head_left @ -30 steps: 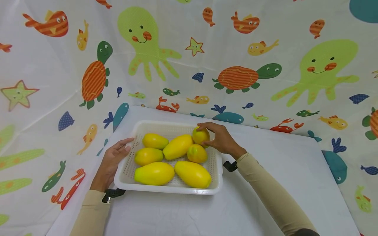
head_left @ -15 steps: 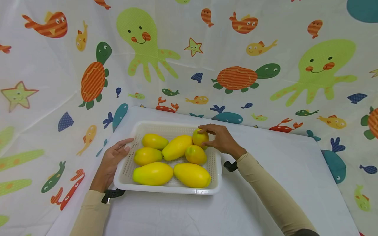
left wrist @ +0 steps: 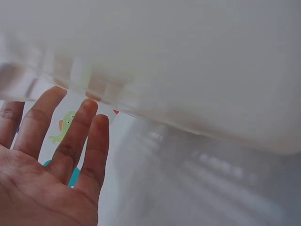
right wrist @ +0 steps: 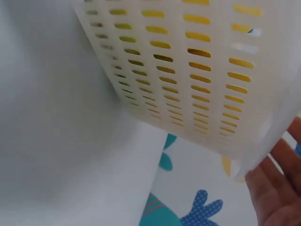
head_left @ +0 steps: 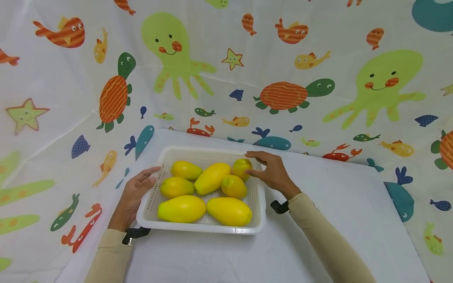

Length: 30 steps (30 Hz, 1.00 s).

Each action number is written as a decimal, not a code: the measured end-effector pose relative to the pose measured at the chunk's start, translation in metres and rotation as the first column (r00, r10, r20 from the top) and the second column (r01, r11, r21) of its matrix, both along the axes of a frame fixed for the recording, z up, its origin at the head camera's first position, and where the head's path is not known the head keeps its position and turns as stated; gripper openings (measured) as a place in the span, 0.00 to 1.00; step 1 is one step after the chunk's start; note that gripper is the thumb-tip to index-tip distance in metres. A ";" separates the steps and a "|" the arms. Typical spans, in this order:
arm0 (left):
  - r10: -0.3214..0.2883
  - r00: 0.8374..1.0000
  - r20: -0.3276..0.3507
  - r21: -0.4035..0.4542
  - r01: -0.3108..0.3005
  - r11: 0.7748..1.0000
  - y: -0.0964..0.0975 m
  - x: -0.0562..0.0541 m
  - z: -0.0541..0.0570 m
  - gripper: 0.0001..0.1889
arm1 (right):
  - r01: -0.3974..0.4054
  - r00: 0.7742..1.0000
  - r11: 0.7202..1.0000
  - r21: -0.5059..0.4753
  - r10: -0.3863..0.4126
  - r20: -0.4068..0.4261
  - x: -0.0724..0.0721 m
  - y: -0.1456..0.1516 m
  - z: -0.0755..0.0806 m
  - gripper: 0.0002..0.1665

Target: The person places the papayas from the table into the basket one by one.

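A white perforated plastic basket [head_left: 201, 225] holds several smooth yellow fruits, large elongated ones [head_left: 229, 211] at the front and smaller ones behind. My left hand [head_left: 136, 192] is at the basket's left side, its fingertips right at the rim; the left wrist view shows the fingers [left wrist: 75, 136] extended beside the wall. At the back right corner is my right hand [head_left: 271, 173], fingers spread apart from the thumb. Its thumb tip overlaps the rounded fruit [head_left: 241, 168] in that corner, while the fingertips are at the rim. In the right wrist view, the fingers [right wrist: 273, 188] lie beyond the rim.
The basket stands on a white-covered table [head_left: 318, 220]. Behind and to the left hangs a white curtain [head_left: 219, 23] printed with sea animals. A dark wrist strap [head_left: 136, 233] is on the left wrist and a black device [head_left: 279, 206] on the right.
My right hand has let go of the rounded fruit in the back right corner and moved slightly right, its fingers opening. The fruit sits in the corner. The left hand has stayed put.
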State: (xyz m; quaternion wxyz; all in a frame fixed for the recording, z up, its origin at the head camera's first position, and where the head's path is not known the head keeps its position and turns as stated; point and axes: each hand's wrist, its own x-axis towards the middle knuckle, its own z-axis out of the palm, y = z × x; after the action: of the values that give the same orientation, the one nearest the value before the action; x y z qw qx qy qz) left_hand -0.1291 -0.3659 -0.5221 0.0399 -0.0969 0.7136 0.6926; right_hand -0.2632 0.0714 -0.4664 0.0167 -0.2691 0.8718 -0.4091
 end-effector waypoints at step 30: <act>0.003 1.000 0.005 0.005 -0.003 1.000 0.003 0.000 0.001 0.34 | 0.116 0.899 0.972 -0.202 -0.017 0.437 0.057 0.029 -0.032 0.30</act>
State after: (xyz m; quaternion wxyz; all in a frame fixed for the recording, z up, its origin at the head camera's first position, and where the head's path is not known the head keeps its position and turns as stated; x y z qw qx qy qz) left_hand -0.1294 -0.3631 -0.5211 0.0409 -0.0997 0.7117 0.6942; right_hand -0.2065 0.1008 -0.4980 0.1651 -0.1418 0.8036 -0.5540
